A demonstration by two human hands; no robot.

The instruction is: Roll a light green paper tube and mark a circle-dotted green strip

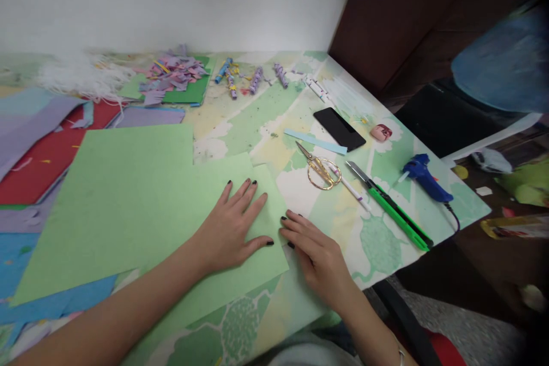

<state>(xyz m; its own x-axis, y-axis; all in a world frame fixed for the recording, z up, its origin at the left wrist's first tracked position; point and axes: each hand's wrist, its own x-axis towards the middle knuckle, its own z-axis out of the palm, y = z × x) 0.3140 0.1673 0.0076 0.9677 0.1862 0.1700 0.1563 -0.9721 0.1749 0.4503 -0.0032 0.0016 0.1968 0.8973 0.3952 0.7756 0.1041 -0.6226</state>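
Note:
A large light green paper sheet [128, 183] lies across the table's left and middle. Another green sheet [261, 263] overlaps its right side, with a narrow strip along the right edge. My left hand [227, 229] rests flat on the green paper, fingers spread and thumb out. At the right edge of that paper, my right hand [319, 257] has its fingers stretched out, tips touching the border and thumb tucked below them. No paper shows between thumb and fingers. Gold-handled scissors [319, 168] lie beyond my right hand, beside a white pen [354, 191].
A green utility knife [398, 214] with its blade out and a blue glue gun [429, 177] lie at right. Behind are a black phone [338, 127], a blue paper strip [315, 141], rolled paper pieces [256, 80], paper scraps [175, 74] and white string [81, 77].

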